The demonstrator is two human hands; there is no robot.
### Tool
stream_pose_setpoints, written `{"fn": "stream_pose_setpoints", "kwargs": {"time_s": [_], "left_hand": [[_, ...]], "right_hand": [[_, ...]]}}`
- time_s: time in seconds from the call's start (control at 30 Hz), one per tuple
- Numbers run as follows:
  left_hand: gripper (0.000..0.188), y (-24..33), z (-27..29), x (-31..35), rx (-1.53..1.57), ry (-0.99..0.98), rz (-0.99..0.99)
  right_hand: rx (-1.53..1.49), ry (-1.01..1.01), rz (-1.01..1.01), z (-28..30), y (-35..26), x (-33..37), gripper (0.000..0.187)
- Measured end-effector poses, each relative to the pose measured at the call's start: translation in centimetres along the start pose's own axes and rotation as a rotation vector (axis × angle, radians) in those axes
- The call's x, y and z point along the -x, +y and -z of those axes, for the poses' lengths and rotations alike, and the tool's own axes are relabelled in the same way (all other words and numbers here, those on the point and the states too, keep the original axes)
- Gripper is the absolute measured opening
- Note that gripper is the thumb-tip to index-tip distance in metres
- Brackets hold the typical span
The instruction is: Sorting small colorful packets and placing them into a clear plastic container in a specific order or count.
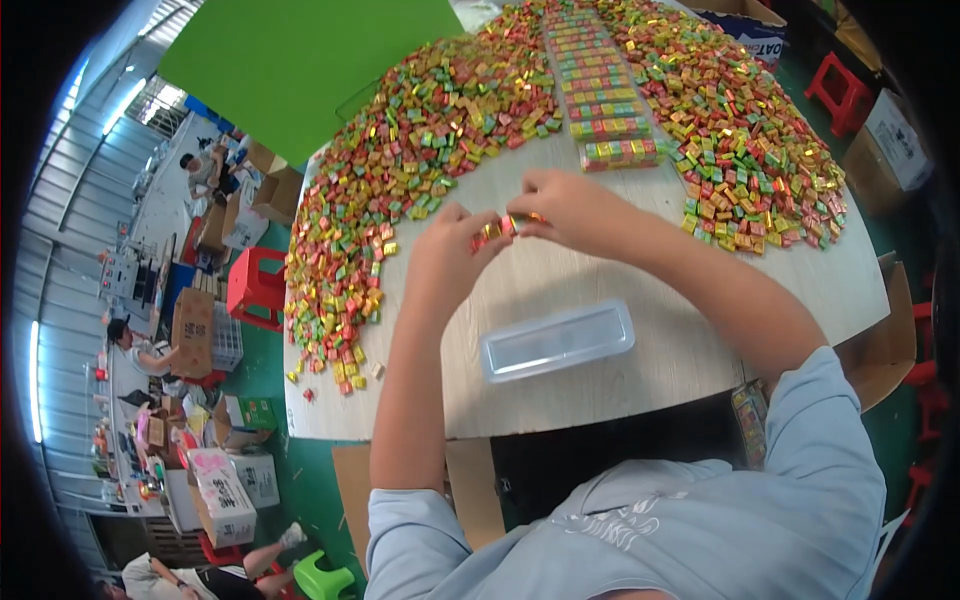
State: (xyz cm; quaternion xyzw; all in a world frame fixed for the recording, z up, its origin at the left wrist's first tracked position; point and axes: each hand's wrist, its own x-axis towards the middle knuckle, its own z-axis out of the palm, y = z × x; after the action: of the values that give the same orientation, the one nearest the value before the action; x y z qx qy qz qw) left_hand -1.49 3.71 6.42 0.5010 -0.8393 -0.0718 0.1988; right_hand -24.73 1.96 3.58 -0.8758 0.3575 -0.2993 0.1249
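Note:
Between my two hands, above the pale table [650, 240], is a short row of small wrapped candies [493, 233] in red, yellow and gold foil. My left hand [447, 252] pinches the row's left end with thumb and fingers. The right end is gripped by my right hand [568, 212], its fingers curled over and partly hiding the candies. Nearer to me, a clear rectangular plastic box [558, 342] lies open on the table, with nothing visible in it.
Loose candies form a big left pile [440, 110] and a right pile [755, 160]. Filled clear boxes [603, 95] line up between them. A green panel [300, 70] rises at far left. Cartons [192, 330], a red stool [256, 288] and other people surround the table.

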Motion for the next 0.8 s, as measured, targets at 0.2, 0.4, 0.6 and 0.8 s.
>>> {"fn": "stream_pose_setpoints", "kwargs": {"time_s": [0.2, 0.4, 0.6, 0.8], "left_hand": [[0.028, 7.8, 6.4, 4.4, 0.041, 0.080, -0.052], [0.034, 10.4, 6.6, 9.8, -0.018, 0.041, -0.091], [0.039, 10.0, 3.5, 11.4, -0.023, 0.165, -0.084], [0.053, 9.4, 0.3, 14.9, -0.127, 0.316, -0.072]], "right_hand": [[-0.051, -0.006, -0.080, 7.2, -8.7, 3.6, 0.029], [-0.056, -0.031, -0.119, 7.1, -13.6, 8.3, 0.028], [-0.039, 0.022, -0.174, 5.2, -13.5, 10.3, 0.033], [0.004, 0.084, -0.145, 4.7, -13.8, 11.9, 0.036]]}}
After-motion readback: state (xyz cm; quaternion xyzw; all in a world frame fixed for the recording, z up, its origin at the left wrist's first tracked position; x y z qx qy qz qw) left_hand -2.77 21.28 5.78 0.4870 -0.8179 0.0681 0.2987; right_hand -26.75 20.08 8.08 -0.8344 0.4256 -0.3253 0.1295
